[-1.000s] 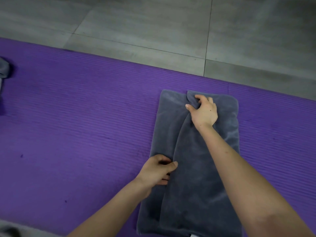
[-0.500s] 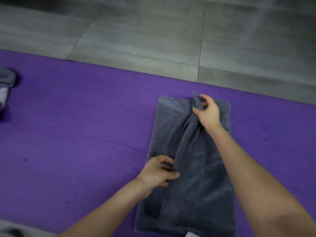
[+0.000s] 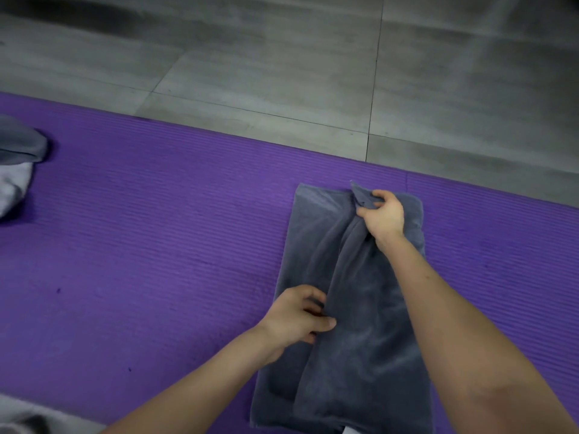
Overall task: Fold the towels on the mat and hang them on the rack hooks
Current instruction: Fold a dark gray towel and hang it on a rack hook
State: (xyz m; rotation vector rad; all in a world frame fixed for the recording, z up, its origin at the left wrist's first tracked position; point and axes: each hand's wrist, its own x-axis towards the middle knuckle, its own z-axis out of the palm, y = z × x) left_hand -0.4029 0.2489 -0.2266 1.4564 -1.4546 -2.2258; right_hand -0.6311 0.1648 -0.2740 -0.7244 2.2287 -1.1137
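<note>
A dark grey towel (image 3: pixel 360 308) lies lengthwise on the purple mat (image 3: pixel 156 245), its far end close to the mat's far edge. The right hand (image 3: pixel 383 217) pinches a raised corner of the top layer at the towel's far end, fingers curled round the cloth. The left hand (image 3: pixel 297 317) grips the folded layer's edge near mid-length, thumb on top. More grey and white cloth (image 3: pixel 18 164) sits at the mat's left edge.
</note>
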